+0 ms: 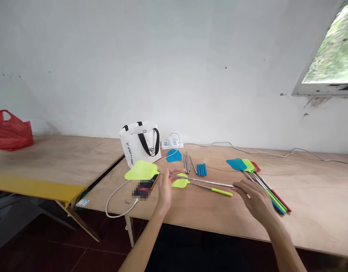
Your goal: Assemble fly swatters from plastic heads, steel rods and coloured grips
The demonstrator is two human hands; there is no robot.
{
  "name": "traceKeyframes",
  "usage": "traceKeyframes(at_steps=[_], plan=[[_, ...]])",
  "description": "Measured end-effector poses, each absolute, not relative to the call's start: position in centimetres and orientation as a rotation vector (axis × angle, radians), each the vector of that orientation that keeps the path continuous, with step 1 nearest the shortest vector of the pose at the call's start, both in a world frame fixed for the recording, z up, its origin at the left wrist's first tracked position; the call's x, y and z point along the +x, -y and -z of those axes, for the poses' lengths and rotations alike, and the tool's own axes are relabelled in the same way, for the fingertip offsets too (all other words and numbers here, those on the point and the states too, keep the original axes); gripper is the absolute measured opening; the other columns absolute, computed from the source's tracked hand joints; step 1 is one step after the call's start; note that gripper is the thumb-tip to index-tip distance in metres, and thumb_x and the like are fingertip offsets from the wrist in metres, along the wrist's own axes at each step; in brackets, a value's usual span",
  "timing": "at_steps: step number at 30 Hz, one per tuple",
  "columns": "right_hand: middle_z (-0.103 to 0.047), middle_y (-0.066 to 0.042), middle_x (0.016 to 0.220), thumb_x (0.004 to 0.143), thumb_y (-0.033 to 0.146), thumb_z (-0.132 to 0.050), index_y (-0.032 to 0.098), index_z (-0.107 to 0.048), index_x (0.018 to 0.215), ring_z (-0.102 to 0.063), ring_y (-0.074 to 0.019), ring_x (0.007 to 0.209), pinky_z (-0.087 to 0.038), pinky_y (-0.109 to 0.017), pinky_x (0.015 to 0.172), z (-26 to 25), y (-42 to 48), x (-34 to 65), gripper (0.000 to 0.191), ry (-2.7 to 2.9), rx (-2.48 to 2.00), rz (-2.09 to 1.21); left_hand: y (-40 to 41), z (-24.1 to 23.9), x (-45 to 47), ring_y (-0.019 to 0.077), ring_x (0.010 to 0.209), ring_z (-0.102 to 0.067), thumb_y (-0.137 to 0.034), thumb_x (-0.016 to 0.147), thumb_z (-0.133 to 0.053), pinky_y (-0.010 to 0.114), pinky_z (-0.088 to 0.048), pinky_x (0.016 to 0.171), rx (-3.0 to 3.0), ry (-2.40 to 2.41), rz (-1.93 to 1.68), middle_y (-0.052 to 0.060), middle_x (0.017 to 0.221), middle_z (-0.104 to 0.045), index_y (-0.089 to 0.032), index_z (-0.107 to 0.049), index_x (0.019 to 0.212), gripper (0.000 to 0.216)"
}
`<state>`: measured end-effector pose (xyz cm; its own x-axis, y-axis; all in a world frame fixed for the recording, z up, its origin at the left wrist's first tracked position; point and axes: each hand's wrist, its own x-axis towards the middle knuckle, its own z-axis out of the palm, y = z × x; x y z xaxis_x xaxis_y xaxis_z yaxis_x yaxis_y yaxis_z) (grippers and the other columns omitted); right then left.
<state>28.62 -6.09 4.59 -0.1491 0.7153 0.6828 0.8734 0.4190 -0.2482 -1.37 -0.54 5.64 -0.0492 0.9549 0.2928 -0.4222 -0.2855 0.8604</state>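
Note:
A fly swatter with a yellow-green head (141,170) and a long metal rod is held up over the table between my hands. My left hand (166,187) pinches the rod near the head. At the rod's other end, my right hand (254,198) is closed; its fingers hide that end and any grip there. Beneath the rod, a second yellow-green fly swatter (221,192) lies on the table. Just beyond my right hand lie several finished fly swatters (254,172) with blue, green and red heads, side by side.
Behind are blue swatter heads (174,155), metal rods (187,163) and blue grips (202,170). A white bag (136,145) stands by a power strip (164,145). A phone (144,189) on a white cable lies left. A red bag (13,132) sits on the other table (63,153).

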Motion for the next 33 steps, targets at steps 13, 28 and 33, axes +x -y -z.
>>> traceKeyframes(at_steps=[13,28,33], plan=[[-0.074,-0.006,0.098,0.107,0.039,-0.039,0.03,-0.071,0.111,-0.068,-0.0202,0.086,-0.05,-0.032,0.077,-1.9,6.5,20.5,0.034,1.938,-1.298,0.104,4.0,-2.3,3.7,0.0301,0.126,-0.061,-0.059,0.103,-0.039,0.046,-0.045,0.111,1.317,-0.634,-1.222,0.01,0.131,-0.07,-0.021,-0.074,0.12,0.054],[-0.073,-0.005,0.093,0.108,0.045,-0.036,0.03,-0.072,0.106,-0.064,-0.0209,0.083,-0.041,-0.033,0.074,-1.1,5.9,20.6,0.039,2.048,-1.341,0.252,4.9,-2.2,5.0,0.0321,0.11,-0.068,-0.069,0.099,-0.039,0.046,-0.05,0.097,1.163,-0.754,-1.419,0.014,0.11,-0.077,-0.019,-0.072,0.093,0.06],[-0.071,-0.004,0.085,0.107,0.038,-0.041,0.025,-0.072,0.093,-0.059,-0.0193,0.083,-0.036,-0.033,0.077,-1.1,4.6,22.5,0.036,2.057,-1.336,0.39,3.3,-2.2,3.7,0.0311,0.109,-0.069,-0.069,0.096,-0.046,0.05,-0.037,0.112,1.074,-0.819,-1.525,0.009,0.09,-0.078,-0.022,-0.063,0.077,0.053]])
